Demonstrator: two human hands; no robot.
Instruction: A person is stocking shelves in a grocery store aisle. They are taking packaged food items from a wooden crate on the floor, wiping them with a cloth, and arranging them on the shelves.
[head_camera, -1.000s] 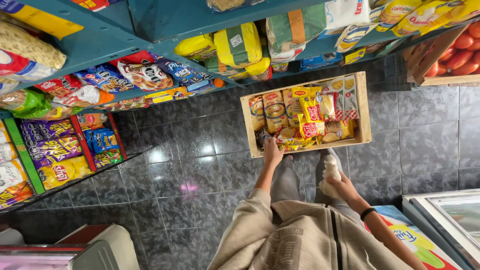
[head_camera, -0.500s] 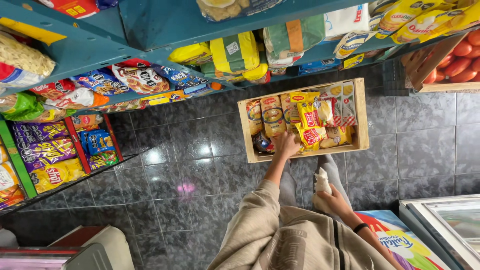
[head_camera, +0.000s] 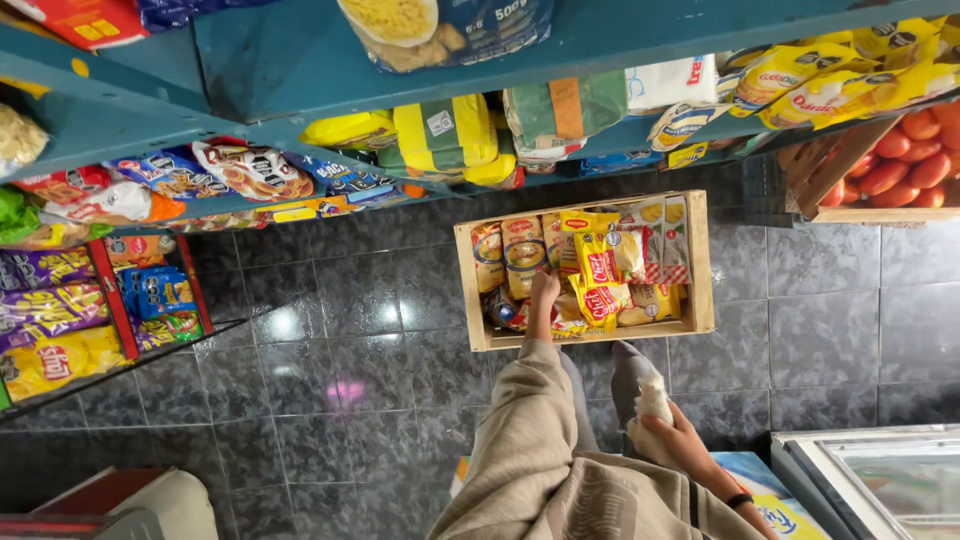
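Reaching left hand (head_camera: 545, 290) touches glossy packets (head_camera: 600, 270) in slatted wooden crate (head_camera: 700, 260).

The left hand (head_camera: 545, 290) reaches down into a wooden crate (head_camera: 700, 262) on the dark tiled floor (head_camera: 330, 400), its fingers touching the packets there, just left of a yellow and red packet (head_camera: 598, 262). The right hand (head_camera: 672, 430) is nearer, gripping a small pale packet (head_camera: 655, 400) above the person's grey shoe (head_camera: 628, 368). Teal shelves (head_camera: 260, 70) with snack bags run along the far side; a crate of tomatoes (head_camera: 900, 160) stands far right.
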